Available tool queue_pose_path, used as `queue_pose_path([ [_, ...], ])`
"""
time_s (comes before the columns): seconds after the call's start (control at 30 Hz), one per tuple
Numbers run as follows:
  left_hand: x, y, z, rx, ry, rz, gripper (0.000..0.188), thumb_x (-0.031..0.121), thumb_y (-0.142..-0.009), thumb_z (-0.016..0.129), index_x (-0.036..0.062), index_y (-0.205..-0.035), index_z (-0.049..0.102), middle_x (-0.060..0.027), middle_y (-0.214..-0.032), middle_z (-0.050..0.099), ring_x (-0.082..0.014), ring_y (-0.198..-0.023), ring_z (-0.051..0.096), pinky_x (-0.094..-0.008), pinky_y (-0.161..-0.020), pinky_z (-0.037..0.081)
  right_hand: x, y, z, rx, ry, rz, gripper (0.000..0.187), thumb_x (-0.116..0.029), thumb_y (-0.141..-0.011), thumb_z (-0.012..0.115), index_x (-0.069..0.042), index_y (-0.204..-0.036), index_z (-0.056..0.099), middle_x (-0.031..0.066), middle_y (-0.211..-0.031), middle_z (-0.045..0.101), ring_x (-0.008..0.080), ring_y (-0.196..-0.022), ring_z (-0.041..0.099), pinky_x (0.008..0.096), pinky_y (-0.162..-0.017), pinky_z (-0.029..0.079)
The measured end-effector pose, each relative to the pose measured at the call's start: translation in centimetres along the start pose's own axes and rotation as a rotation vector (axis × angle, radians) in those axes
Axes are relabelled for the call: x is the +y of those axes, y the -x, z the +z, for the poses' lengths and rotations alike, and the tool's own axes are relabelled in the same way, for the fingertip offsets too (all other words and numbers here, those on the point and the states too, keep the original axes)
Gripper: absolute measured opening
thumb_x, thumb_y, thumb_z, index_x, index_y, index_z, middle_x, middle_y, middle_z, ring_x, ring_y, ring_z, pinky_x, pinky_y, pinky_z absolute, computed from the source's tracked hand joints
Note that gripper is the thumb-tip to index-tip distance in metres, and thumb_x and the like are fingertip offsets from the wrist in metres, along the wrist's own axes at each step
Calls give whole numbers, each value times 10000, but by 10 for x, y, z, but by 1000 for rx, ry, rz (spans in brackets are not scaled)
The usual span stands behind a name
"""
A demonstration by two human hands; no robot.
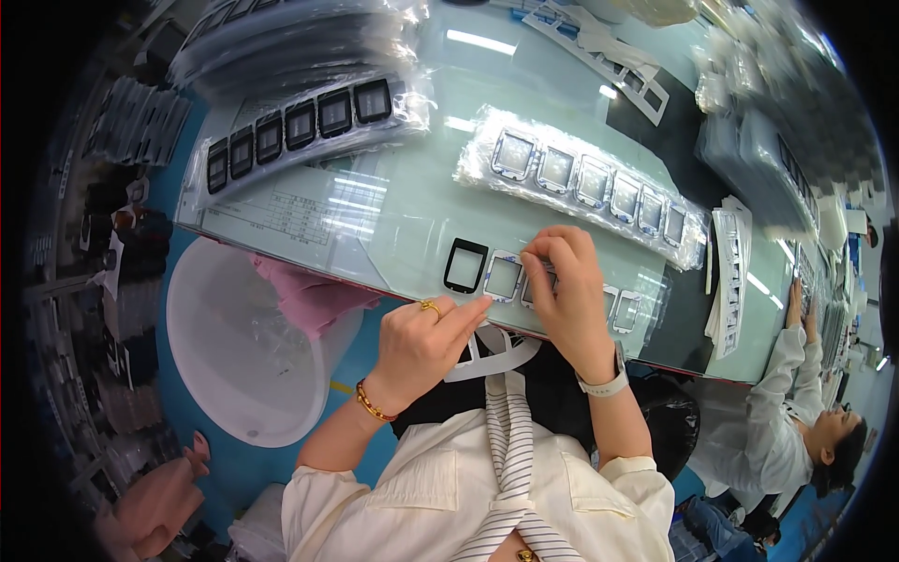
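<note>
The left hand (412, 345), mostly curled, points its index finger at the near edge of a white frame (491, 279) on the table (412, 211). The right hand (573, 286) bunches its fingers at the right; whether either grips, I cannot tell. Left lies a black frame (450, 267); farther, a clear tray (478, 161).

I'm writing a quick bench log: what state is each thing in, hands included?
Left hand: forefinger extended, other fingers curled
Right hand: thumb and forefinger close together; grip unclear
Black frame: lying flat
Light-edged frames: in a row, partly hidden
Left tray: holding dark frames
Right tray: holding light-edged frames
White bin: open
Pink cloth: rumpled
</note>
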State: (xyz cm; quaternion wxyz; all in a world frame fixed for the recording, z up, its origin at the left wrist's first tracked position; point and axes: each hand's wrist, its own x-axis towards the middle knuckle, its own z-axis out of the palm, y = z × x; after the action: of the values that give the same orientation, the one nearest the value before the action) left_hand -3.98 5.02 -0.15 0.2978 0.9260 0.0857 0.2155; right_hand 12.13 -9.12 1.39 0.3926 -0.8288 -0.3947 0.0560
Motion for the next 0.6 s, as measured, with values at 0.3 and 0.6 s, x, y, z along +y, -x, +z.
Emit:
queue_pose_path([
  [0.3,0,2,-6,-28,162,-59,279,110,-850,824,121,-1129,810,-23,-713,631,-204,-546,566,-318,-521,449,-22,1,-19,14,179,-79,385,25,-835,754,-44,-1199,651,142,-1121,653,358,-965,630,436,-872,511],
  [0.6,15,6,-29,-95,919,-509,387,95,-881,852,44,-1244,727,-39,-910,741,-104,-750,637,-244,-698,496,-39,30,-36,-260,-216,-55,237,52,-861,731,-25,-1083,695,114,-972,713,311,-815,684,368,-707,539],
])
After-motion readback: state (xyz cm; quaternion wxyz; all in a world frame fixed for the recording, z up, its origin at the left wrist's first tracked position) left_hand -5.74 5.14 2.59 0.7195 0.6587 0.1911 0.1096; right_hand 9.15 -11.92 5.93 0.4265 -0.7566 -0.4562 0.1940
